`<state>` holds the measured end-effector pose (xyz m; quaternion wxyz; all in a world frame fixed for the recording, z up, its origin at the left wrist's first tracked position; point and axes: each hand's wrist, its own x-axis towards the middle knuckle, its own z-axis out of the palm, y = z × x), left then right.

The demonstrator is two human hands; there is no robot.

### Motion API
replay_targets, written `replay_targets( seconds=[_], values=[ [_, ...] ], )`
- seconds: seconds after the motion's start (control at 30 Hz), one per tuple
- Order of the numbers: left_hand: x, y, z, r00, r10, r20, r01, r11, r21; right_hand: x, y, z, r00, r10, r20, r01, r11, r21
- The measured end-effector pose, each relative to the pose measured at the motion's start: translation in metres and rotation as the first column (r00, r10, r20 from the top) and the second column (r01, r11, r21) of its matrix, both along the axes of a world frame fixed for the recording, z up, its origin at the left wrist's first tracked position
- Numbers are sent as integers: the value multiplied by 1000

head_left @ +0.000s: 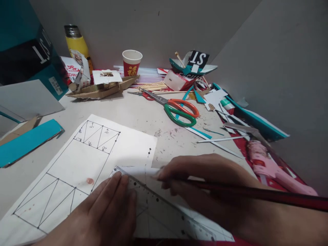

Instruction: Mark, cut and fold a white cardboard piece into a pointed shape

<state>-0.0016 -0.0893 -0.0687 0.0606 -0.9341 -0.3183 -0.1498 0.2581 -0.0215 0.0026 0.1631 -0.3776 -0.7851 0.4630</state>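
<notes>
My left hand (110, 205) presses fingertips on the upper end of a clear plastic ruler (157, 200), holding it against the white paper (133, 136). My right hand (202, 184) is closed around a slim dark red and black pencil (246, 192). Its tip end is low over the paper, just beyond the ruler's edge, and looks blurred; whether it touches cannot be made out. Black straight-line drawings with triangles inside rectangles cover the left part of the sheet. More faint lines show through and around the ruler.
Scissors (179, 111) with orange and green handles lie beyond the paper. A pink glue gun (271, 167) rests at right near cardboard scraps. At the back stand a paper cup (132, 63), a yellow bottle (77, 42) and a cardboard boat (102, 89). A teal strip (30, 141) lies left.
</notes>
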Motion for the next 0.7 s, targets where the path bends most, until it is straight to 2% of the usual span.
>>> replay_targets(
  seconds=[0.13,0.2,0.27,0.3,0.4,0.47,0.6,0.7],
  values=[
    [-1,-3,2,1000,-24,-18,25,998,62,10,-8,-15,987,-116,-113,132,979,153],
    [-1,-4,6,998,-51,-26,53,994,93,15,-16,-23,991,-88,-100,110,963,246],
    [-1,-5,11,998,-56,1,55,993,104,18,-27,-26,998,-15,-62,37,929,368],
    [0,-5,14,998,-61,17,59,994,97,19,-34,-25,1000,-26,14,18,912,410],
    [-1,-7,20,993,-120,24,118,991,57,16,-53,-21,983,17,183,-97,894,438],
    [-3,-7,20,986,-165,1,165,986,22,12,-65,-19,973,50,224,-145,890,432],
    [-6,-6,17,979,-203,13,202,978,59,8,-82,-25,965,27,262,-138,899,416],
    [-5,-5,18,968,-250,-12,250,961,116,7,-91,-38,958,23,287,-148,894,424]
  ],
)
